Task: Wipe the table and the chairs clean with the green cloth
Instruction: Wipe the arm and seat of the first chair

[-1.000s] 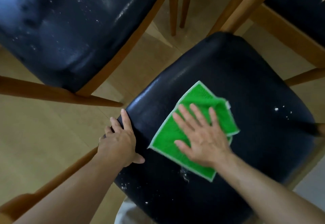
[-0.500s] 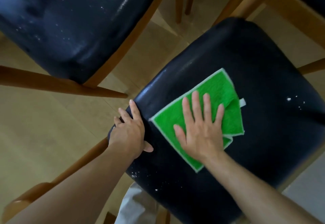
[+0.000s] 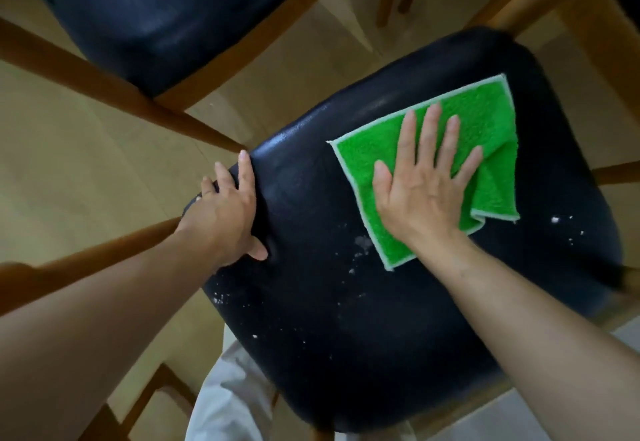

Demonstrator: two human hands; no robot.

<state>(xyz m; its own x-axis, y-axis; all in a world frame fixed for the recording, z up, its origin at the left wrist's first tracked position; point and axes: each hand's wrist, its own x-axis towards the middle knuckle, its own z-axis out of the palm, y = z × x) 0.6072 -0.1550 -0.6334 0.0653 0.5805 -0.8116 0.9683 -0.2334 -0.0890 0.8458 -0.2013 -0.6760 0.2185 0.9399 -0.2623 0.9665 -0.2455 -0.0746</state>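
Head view looks steeply down, close over the chair seat [image 3: 346, 319].

Two chairs with black padded seats: one under the hands [image 3: 346, 319], one at upper left [image 3: 156, 18]. One green cloth [image 3: 485, 135], folded. Two hands: left hand [image 3: 225, 219], right hand [image 3: 422, 191]. Two bare forearms. Several wooden chair legs and rails, exact number unclear. Many small white specks on both seats, too scattered to count.

Hidden and cut-off parts

The right hand [image 3: 420, 194] covers the green cloth [image 3: 485, 122] middle; the second chair [image 3: 166, 14] is cut by the top edge.
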